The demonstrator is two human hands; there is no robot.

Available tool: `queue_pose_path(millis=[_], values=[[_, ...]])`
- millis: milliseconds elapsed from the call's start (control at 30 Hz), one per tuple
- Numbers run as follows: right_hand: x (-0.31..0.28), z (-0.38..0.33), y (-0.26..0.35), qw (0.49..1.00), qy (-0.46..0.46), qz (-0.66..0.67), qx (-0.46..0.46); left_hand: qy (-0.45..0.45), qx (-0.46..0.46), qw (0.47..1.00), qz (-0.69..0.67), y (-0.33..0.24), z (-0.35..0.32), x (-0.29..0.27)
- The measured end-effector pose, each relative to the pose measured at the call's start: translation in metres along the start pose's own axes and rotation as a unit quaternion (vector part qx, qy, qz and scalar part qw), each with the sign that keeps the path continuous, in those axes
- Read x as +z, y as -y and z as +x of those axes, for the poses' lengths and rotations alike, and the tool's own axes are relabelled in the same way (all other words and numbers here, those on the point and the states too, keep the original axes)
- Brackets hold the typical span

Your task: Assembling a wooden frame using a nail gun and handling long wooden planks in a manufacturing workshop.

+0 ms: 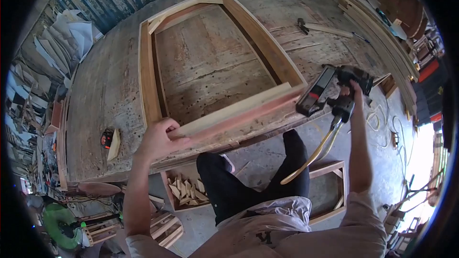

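A wooden frame [149,74] lies on the worn workbench. Corner blocks [208,0] sit at its far corners. My left hand [160,139] is closed on its near left corner, fingers over the near rail [234,114]. At the near right corner, my right hand [353,96] grips the handle of a black nail gun [321,88]. The gun's nose end is close to that corner; I cannot tell whether it touches. A yellowish air hose [313,155] hangs from the gun's handle.
On the workbench [100,100] lie a tape measure [106,138] with a wood piece beside it, and a hammer [325,29] at the far right. Long boards [377,38] line the right edge. Below stand a box of wood blocks [174,200] and another frame [342,181].
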State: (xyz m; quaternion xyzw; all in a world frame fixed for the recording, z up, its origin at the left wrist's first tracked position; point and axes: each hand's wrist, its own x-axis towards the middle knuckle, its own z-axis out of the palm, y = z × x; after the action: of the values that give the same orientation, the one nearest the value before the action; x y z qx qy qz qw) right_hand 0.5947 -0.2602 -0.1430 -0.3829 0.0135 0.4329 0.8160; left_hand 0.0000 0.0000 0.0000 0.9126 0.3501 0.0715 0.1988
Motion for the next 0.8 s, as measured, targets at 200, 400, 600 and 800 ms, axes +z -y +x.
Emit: queue_pose_path(millis=[200, 400, 600, 800], values=[[0.008, 0.118, 0.081, 0.88, -0.12, -0.455, -0.059, -0.216, -0.081, 0.96, -0.16, 0.047, 0.053, -0.031], [0.161, 0.136, 0.06, 0.431, -0.069, -0.859, -0.268, -0.332, -0.248, 0.909, -0.04, 0.151, 0.134, -0.046], [0.337, 0.138, -0.083, 0.517, 0.082, -0.833, -0.179, -0.22, -0.412, 0.884, -0.006, 0.116, 0.197, -0.032], [0.351, 0.174, -0.134, 0.503, -0.01, -0.851, -0.149, -0.187, -0.473, 0.861, 0.005, 0.159, 0.237, -0.029]])
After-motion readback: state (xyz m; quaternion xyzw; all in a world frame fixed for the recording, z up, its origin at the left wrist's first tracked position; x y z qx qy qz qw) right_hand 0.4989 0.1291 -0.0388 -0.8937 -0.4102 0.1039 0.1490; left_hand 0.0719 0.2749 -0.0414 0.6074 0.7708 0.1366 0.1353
